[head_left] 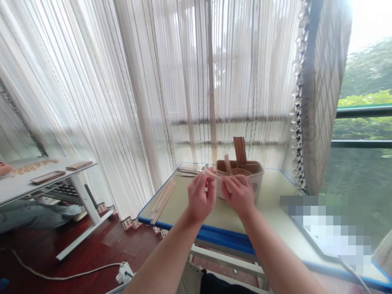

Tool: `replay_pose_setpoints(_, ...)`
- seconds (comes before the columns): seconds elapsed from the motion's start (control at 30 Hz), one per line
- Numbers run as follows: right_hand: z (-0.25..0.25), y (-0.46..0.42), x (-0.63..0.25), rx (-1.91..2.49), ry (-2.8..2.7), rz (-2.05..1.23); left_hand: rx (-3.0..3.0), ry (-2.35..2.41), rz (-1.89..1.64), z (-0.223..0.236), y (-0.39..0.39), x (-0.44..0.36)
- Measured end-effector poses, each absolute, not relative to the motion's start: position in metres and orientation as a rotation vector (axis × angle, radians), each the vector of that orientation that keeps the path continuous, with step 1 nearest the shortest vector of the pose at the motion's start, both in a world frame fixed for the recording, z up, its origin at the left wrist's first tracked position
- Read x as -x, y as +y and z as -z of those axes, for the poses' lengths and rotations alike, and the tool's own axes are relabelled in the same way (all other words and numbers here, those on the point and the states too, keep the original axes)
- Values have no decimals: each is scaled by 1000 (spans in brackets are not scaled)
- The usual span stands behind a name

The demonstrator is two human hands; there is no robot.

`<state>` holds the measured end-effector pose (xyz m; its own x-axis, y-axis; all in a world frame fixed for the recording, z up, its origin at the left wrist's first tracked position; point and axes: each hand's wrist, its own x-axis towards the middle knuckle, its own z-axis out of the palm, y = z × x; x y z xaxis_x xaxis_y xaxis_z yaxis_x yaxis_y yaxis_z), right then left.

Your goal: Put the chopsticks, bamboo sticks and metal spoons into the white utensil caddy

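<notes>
In front of the bin, my left hand and my right hand are both closed on a thin pale stick, which spans the gap between them. Fingers hide its ends, so its exact kind is unclear. Just behind my right hand stands a pale bin with a brown inside. Dark brown sticks like chopsticks rise out of it, beside a shorter bundle and a round brown rim. To the left lie several light wooden chopsticks. Slim metal utensils rest behind my left hand.
The table has a blue edge, and a blurred-out patch covers its right side. Sheer curtains hang behind. Another table at left bears two small trays and small pieces, near a person's hand. A power strip lies below.
</notes>
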<state>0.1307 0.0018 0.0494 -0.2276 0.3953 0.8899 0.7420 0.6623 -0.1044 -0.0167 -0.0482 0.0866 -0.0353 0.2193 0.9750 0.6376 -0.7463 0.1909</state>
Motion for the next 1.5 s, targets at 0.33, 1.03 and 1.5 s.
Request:
replay_pose_setpoints(0.33, -57, 20, -154, 1202, -1366, 447, 1984, -665, 1932, -110, 4, -43)
replay_pose_setpoints(1.03, -57, 18, -146, 1177, -1524, 488, 1691, -902, 1953, -81, 44, -29)
replay_pose_setpoints(1.5, -54, 19, -146, 1164, -1513, 482, 1867, -967, 1910, -76, 46, -29)
